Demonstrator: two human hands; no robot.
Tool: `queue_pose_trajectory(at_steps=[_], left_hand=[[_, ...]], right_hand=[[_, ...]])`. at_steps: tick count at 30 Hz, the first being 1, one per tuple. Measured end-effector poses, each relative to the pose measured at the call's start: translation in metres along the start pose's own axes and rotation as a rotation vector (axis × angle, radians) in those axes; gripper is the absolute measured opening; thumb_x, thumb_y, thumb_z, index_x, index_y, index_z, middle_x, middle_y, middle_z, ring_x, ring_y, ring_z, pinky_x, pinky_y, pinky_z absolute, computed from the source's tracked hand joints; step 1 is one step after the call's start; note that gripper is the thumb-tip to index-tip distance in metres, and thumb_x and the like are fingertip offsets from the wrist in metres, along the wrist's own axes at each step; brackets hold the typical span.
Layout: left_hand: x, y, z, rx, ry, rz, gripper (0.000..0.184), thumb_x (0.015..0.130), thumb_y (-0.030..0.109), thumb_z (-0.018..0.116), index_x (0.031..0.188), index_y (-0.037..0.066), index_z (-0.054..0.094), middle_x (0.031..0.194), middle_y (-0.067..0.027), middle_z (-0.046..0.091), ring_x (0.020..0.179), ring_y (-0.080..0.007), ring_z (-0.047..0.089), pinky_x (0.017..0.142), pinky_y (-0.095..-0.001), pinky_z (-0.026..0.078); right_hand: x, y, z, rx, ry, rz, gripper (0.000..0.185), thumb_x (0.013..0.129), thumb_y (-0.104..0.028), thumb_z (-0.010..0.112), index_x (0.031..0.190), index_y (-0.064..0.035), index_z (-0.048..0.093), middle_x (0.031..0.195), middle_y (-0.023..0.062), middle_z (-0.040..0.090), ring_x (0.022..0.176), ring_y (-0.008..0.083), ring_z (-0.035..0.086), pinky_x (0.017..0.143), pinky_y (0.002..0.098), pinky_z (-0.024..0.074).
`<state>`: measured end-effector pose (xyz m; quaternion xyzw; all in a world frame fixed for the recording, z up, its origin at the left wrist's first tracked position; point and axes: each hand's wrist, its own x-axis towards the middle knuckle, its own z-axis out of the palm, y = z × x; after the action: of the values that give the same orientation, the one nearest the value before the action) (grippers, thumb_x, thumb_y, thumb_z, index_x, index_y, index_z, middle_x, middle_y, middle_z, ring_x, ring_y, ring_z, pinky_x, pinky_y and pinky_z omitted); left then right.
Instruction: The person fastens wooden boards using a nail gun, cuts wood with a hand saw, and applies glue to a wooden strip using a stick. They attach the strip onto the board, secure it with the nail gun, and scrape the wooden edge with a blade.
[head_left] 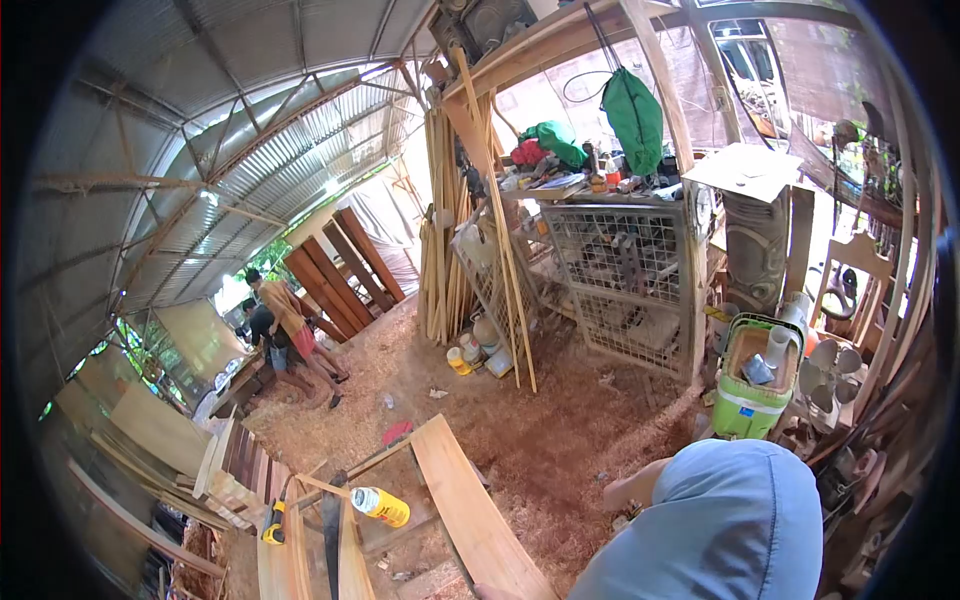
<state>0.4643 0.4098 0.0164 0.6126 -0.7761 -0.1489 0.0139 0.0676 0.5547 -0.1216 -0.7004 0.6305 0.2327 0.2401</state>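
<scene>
A pale wooden plank [465, 510] slants up from the bottom edge. At its lower end a small sliver of skin shows, which seems to be my left hand [488, 592]; the fingers are mostly cut off. My right hand is not visible. Light-blue cloth [710, 530] fills the lower right, probably over my bent leg, and a bare limb [635, 488] pokes out behind it. Left of the plank stand a yellow bottle with a white top [382, 506], a dark handsaw blade [332, 540] and a yellow-and-black tool [274, 522], among narrower boards [352, 560].
Wood shavings cover the floor [560, 430]. A green cooler [752, 385] stands at right, near a metal mesh cabinet [625, 285]. Long wood strips [440, 250] lean upright. Two people [290, 320] bend over a bench at far left, near dark boards [330, 280]. Stacked timber [245, 470] lies left.
</scene>
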Motion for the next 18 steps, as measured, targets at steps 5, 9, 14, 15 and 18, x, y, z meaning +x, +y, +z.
queue_pose_trajectory(at_steps=[5, 9, 14, 15, 18], left_hand=[[-0.004, 0.002, -0.005, -0.005, 0.012, -0.001, 0.078, 0.096, 0.063, 0.048, 0.144, 0.002, 0.045, 0.149, -0.0271, 0.045, 0.135, -0.04, 0.046, 0.11, -0.0457, 0.039], [-0.012, 0.008, -0.01, 0.01, 0.027, -0.005, 0.079, 0.096, 0.063, 0.047, 0.145, 0.002, 0.044, 0.149, -0.027, 0.044, 0.136, -0.0397, 0.045, 0.111, -0.0455, 0.038], [-0.028, 0.018, -0.014, 0.038, 0.064, -0.04, 0.08, 0.097, 0.064, 0.046, 0.146, 0.001, 0.043, 0.15, -0.0267, 0.044, 0.137, -0.0394, 0.044, 0.112, -0.0452, 0.037], [-0.032, 0.023, -0.014, 0.042, 0.073, -0.052, 0.08, 0.097, 0.064, 0.045, 0.146, 0.001, 0.043, 0.15, -0.0267, 0.044, 0.137, -0.0393, 0.044, 0.112, -0.0451, 0.037], [-0.045, 0.035, -0.013, 0.055, 0.087, -0.088, 0.08, 0.097, 0.064, 0.044, 0.147, 0.001, 0.042, 0.15, -0.0266, 0.043, 0.138, -0.0391, 0.043, 0.112, -0.045, 0.036]], right_hand=[[0.007, -0.031, -0.006, 0.094, 0.079, -0.029, 0.023, 0.086, -0.024, 0.063, 0.1, -0.01, 0.075, 0.096, 0.0117, 0.073, 0.086, 0.0316, 0.069, 0.073, 0.0465, 0.0561], [-0.001, -0.047, 0.0, 0.14, 0.116, -0.066, 0.022, 0.085, -0.023, 0.063, 0.099, -0.0102, 0.075, 0.096, 0.0114, 0.074, 0.086, 0.0318, 0.07, 0.073, 0.0467, 0.0564], [-0.03, -0.034, 0.03, 0.154, 0.124, -0.076, 0.022, 0.085, -0.022, 0.063, 0.099, -0.0104, 0.075, 0.096, 0.011, 0.074, 0.086, 0.032, 0.07, 0.073, 0.0471, 0.0568], [-0.038, -0.03, 0.038, 0.151, 0.122, -0.078, 0.022, 0.084, -0.021, 0.063, 0.099, -0.0104, 0.076, 0.096, 0.0109, 0.074, 0.087, 0.0321, 0.07, 0.073, 0.0471, 0.0569], [-0.062, -0.014, 0.065, 0.154, 0.133, -0.086, 0.022, 0.084, -0.021, 0.064, 0.099, -0.0106, 0.076, 0.096, 0.0107, 0.074, 0.087, 0.0322, 0.07, 0.073, 0.0474, 0.0571]])
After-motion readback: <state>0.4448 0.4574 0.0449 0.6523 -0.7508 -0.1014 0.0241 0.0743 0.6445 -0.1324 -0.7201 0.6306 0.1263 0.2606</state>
